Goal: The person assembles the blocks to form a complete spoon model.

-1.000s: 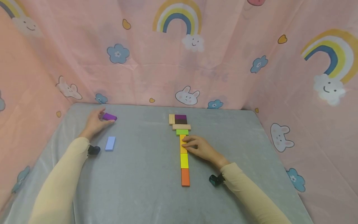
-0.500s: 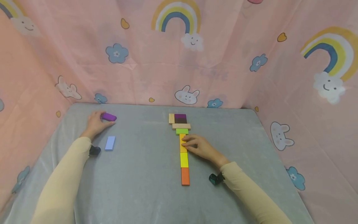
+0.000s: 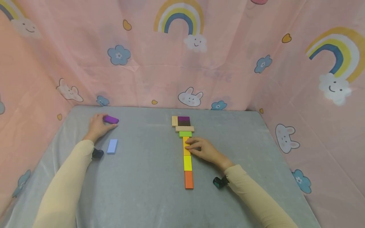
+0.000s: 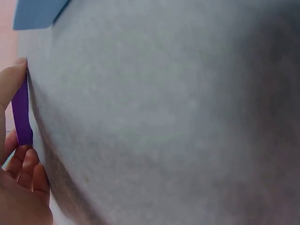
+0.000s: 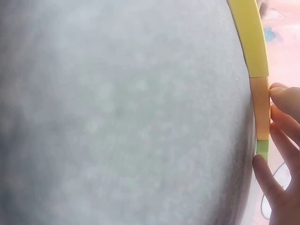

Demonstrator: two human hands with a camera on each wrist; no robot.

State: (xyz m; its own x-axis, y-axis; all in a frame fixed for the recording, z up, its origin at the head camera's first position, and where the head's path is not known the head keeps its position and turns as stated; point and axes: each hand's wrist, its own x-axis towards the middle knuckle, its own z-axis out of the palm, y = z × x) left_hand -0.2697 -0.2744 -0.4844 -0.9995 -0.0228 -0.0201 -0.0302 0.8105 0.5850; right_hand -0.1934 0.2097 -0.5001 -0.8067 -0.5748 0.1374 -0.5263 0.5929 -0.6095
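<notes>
At the far left of the table, my left hand (image 3: 98, 127) holds a purple block (image 3: 111, 119) between thumb and fingers. The left wrist view shows the thumb at one end of this purple block (image 4: 21, 115) and fingertips at the other. A light blue block (image 3: 112, 146) lies nearer, right of the left wrist. My right hand (image 3: 206, 150) rests its loosely extended fingers on an orange-yellow block (image 3: 186, 152) in a line of blocks. Below it in line come a yellow block (image 3: 187, 163) and an orange block (image 3: 189, 180); above it, a green block (image 3: 185, 134).
Beyond the green block lies a crosswise beige block (image 3: 184, 129). Behind that sit a striped wooden piece (image 3: 175, 121) and a purple-and-dark block pair (image 3: 183, 119). A pink printed curtain (image 3: 142, 79) rises at the grey table's (image 3: 142, 177) back edge.
My left hand and the purple block have settled slightly lower and barely shifted. My right hand stays in place on the orange-yellow block. The line of blocks is unchanged.
</notes>
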